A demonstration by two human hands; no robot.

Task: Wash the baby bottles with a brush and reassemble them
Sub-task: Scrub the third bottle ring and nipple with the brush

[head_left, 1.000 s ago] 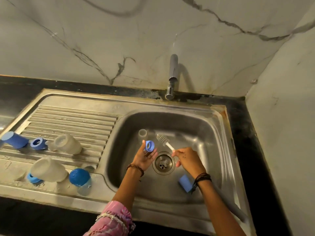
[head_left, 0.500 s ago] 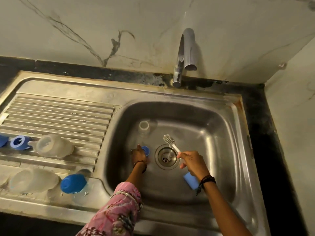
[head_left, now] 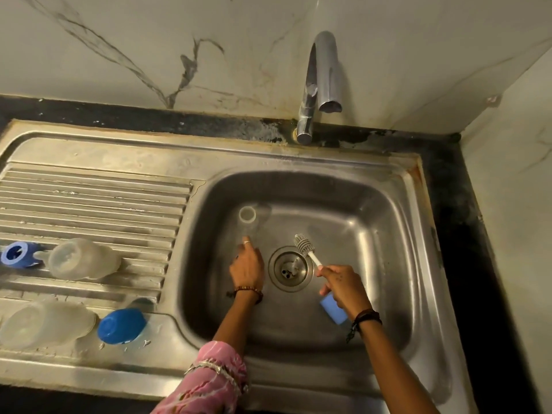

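Observation:
My right hand (head_left: 343, 285) grips a bottle brush (head_left: 303, 244) by its white stem. The bristle head points up-left over the drain and the blue handle end sticks out below my palm. My left hand (head_left: 247, 264) lies palm down low in the sink basin (head_left: 373, 234). One finger stretches toward the base of a clear baby bottle (head_left: 247, 215) standing upright with its mouth open. The blue ring that this hand carried is out of sight, and I cannot tell whether it is under the hand. Two more clear bottles (head_left: 80, 259) (head_left: 44, 324) lie on the drainboard.
A blue screw ring (head_left: 18, 254) lies at the drainboard's (head_left: 104, 198) left edge and a blue cap (head_left: 122, 325) near its front. The drain (head_left: 288, 268) sits between my hands. The faucet (head_left: 321, 85) hangs over the basin's back, with no water running. Marble walls close in behind and on the right.
My left hand has dropped from chest height to the basin floor and reached toward the standing bottle; the blue ring it held is no longer visible. The brush stayed near the drain.

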